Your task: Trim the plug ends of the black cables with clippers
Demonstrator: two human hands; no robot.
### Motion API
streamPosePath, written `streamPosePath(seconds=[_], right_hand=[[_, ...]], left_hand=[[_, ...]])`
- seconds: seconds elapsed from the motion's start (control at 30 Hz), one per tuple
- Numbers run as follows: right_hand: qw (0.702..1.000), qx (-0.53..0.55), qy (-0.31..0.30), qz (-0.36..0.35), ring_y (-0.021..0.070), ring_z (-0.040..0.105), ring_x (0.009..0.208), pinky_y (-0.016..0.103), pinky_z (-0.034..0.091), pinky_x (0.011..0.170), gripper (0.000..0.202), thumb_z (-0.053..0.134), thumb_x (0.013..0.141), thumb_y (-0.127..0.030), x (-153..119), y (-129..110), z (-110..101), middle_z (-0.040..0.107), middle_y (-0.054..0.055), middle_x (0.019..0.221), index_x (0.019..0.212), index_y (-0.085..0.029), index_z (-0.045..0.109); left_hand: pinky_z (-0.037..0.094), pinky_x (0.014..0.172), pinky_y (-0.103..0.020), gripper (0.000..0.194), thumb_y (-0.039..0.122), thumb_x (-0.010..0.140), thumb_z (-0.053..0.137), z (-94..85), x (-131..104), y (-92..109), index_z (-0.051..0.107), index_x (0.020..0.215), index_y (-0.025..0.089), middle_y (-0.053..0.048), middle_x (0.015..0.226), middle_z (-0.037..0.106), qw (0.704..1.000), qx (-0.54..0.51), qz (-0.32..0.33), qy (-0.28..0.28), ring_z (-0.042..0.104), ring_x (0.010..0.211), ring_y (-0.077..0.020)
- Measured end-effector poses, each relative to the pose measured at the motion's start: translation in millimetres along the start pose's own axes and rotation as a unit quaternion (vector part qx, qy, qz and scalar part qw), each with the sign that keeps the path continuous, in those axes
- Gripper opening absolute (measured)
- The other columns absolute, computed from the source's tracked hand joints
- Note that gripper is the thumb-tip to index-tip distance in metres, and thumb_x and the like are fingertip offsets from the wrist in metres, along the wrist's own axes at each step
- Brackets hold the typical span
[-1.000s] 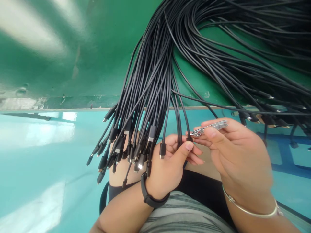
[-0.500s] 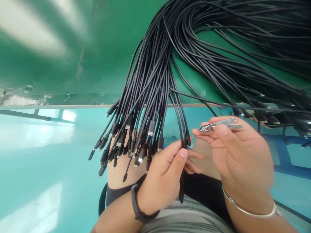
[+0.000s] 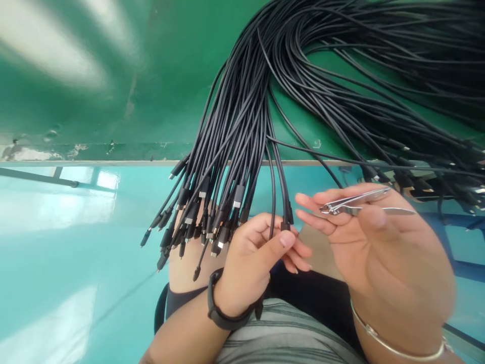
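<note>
Between thumb and fingers, my left hand (image 3: 261, 253) pinches a black USB cable (image 3: 285, 226) close to its plug end. A couple more cable ends hang beside it at the same hand. To the right, my right hand (image 3: 382, 253) holds a silver nail clipper (image 3: 356, 203), its lever spread apart from the body and its jaws pointing left toward the held cables. The clipper is apart from the cables. Left of my hands, a thick bundle of black cables (image 3: 235, 121) drapes over the table edge, with metal-tipped plugs (image 3: 237, 197) dangling above my leg.
The green table (image 3: 94, 101) carries the cable pile, which curves away to the right. More cable ends (image 3: 413, 182) hang over its edge at the right. Below lies a light blue floor (image 3: 56, 242), with a dark metal bar (image 3: 41, 178) at the left.
My right hand has moved right, away from the cables, and the clipper's lever has spread wider. My left hand's fingers have shifted on the cable ends.
</note>
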State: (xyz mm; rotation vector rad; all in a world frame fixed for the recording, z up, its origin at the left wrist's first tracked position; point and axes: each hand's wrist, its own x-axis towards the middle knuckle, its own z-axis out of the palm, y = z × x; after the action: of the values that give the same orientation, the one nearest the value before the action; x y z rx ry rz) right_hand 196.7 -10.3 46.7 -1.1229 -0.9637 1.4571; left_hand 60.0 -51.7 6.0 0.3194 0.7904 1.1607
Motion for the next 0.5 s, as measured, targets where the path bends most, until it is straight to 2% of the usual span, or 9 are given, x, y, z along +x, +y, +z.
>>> streamPosePath(seconds=[0.1,0.2,0.3,0.37,0.43,0.5], right_hand=[[0.998,0.038,-0.037,0.032,0.0270,0.066,0.118,0.046,0.060,0.094,0.011,0.064,0.095,-0.035,4.0,2.8,3.5,0.073,0.004,0.115,0.091,-0.028,0.072],[0.998,0.035,-0.031,0.052,0.0280,0.063,0.124,0.049,0.058,0.097,0.011,0.064,0.095,-0.037,7.4,7.5,4.8,0.070,0.007,0.127,0.095,-0.028,0.070],[1.000,0.010,0.005,-0.003,0.0264,0.059,0.128,0.048,0.052,0.106,0.008,0.066,0.094,-0.033,7.5,7.6,3.2,0.069,0.006,0.128,0.094,-0.027,0.071],[0.999,0.031,-0.003,-0.027,0.0278,0.059,0.129,0.048,0.055,0.102,0.006,0.066,0.094,-0.031,7.4,6.2,2.3,0.068,0.005,0.128,0.096,-0.028,0.071],[0.996,0.072,-0.042,0.011,0.0307,0.060,0.128,0.050,0.059,0.093,0.007,0.064,0.094,-0.033,8.4,6.2,3.5,0.065,0.004,0.131,0.097,-0.029,0.070],[0.991,0.099,-0.070,0.064,0.0318,0.059,0.128,0.054,0.058,0.095,0.009,0.064,0.094,-0.037,10.3,8.5,7.1,0.064,0.005,0.134,0.096,-0.030,0.068]], left_hand=[[0.051,0.051,-0.017,0.021,0.034,0.087,0.074,1.1,1.4,-4.9,0.065,0.091,0.015,-0.005,0.077,0.075,0.999,-0.034,0.015,-0.008,0.069,0.055,-0.0125],[0.051,0.051,-0.017,0.020,0.032,0.088,0.074,1.4,2.4,-8.0,0.065,0.090,0.015,-0.003,0.074,0.074,0.999,-0.041,0.021,-0.013,0.067,0.052,-0.0111],[0.050,0.051,-0.016,0.020,0.031,0.088,0.075,1.6,4.1,-9.3,0.067,0.095,0.015,-0.004,0.078,0.075,0.999,-0.037,0.028,-0.007,0.067,0.054,-0.0106],[0.050,0.051,-0.016,0.019,0.029,0.088,0.074,1.7,5.0,-9.1,0.067,0.101,0.016,-0.004,0.083,0.076,0.999,-0.042,0.031,-0.007,0.068,0.056,-0.0105],[0.051,0.053,-0.016,0.016,0.027,0.089,0.073,1.3,5.0,-8.3,0.067,0.101,0.017,-0.004,0.083,0.076,0.998,-0.055,0.030,-0.019,0.069,0.058,-0.0111],[0.051,0.052,-0.016,0.013,0.027,0.090,0.071,0.7,3.9,-7.3,0.066,0.095,0.017,-0.004,0.078,0.076,0.996,-0.078,0.036,-0.034,0.068,0.054,-0.0109]])
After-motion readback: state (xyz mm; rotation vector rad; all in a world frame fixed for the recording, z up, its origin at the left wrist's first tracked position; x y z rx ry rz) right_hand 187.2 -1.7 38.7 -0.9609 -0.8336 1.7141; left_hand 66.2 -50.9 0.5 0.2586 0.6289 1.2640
